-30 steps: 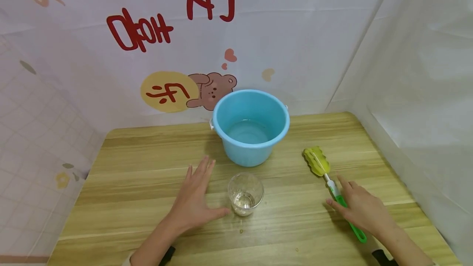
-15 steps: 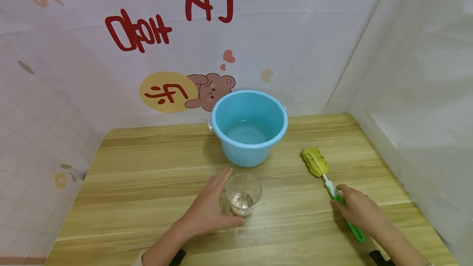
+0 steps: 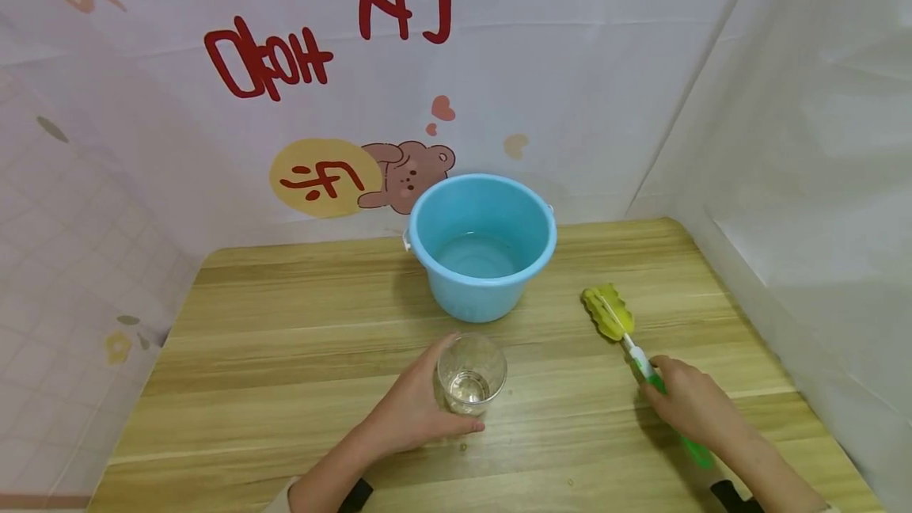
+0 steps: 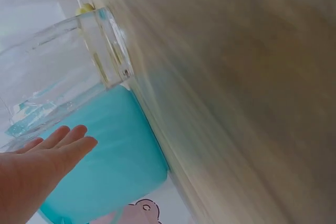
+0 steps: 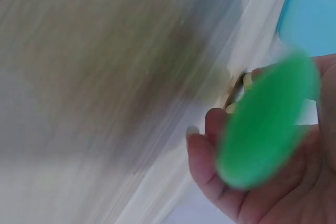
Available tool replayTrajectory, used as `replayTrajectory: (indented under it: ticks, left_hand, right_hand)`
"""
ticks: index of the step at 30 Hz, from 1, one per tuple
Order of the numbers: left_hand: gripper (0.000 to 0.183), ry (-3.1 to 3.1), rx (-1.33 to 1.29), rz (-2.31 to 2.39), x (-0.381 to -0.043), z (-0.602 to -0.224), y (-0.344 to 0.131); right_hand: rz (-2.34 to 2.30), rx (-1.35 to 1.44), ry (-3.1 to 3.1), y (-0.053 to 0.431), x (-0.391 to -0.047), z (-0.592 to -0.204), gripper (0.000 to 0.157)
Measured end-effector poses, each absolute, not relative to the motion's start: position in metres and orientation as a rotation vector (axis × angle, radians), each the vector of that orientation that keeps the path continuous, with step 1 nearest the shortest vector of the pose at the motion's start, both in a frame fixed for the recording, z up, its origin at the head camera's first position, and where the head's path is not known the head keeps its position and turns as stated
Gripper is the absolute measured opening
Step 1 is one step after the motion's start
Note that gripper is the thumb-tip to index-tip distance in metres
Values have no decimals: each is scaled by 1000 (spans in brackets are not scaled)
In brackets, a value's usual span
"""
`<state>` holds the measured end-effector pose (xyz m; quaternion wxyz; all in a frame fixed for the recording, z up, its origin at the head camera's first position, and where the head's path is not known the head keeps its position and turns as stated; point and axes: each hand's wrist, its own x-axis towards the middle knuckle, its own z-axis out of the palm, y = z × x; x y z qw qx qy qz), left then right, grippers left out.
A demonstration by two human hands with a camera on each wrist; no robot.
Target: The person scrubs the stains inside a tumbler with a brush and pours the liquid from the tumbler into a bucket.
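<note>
A clear glass (image 3: 472, 374) with a little liquid in its base stands upright in the middle of the table. My left hand (image 3: 409, 410) curves about its left side, thumb in front and fingers behind. In the left wrist view the fingers (image 4: 63, 148) look straight beside the glass wall; firm contact cannot be made out. At the right, my right hand (image 3: 687, 402) grips the green handle of a sponge bottle brush (image 3: 609, 313) with a scalloped yellow-green head. Close up in the right wrist view, the green handle end (image 5: 268, 124) is blurred above the palm.
Behind the glass stands a light blue bucket (image 3: 479, 299) with some water inside. Water drops (image 3: 463, 447) dot the wood-grain table (image 3: 285, 339) before the glass. White printed sheeting (image 3: 591, 85) encloses the back and sides.
My left hand has moved right, from beside the glass to around its left side. My right fingers have closed round the brush handle, whose end now looks blurred.
</note>
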<state>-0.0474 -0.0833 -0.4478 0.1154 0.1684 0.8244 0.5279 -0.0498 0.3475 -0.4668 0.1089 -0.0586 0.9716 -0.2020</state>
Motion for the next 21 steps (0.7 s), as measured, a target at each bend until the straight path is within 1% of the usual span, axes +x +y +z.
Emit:
replayTrajectory:
  ticks: [7, 13, 15, 18, 21]
  left_hand:
    - [110, 2396, 495, 1590, -49, -449, -81]
    - [104, 2395, 489, 1587, -51, -450, -79]
    - [102, 2389, 490, 1594, -51, -450, -79]
    - [100, 2373, 492, 1605, -52, -450, -78]
    - [101, 2370, 490, 1601, -53, -449, -78]
  right_hand:
    - [-604, -140, 2916, 348, -51, -464, 39]
    - [-599, -81, 2921, 351, -53, -463, 44]
    - [-596, -64, 2940, 352, -53, -463, 44]
    - [-570, -64, 2999, 353, -53, -464, 39]
    - [-527, -72, 3051, 353, -54, -465, 26]
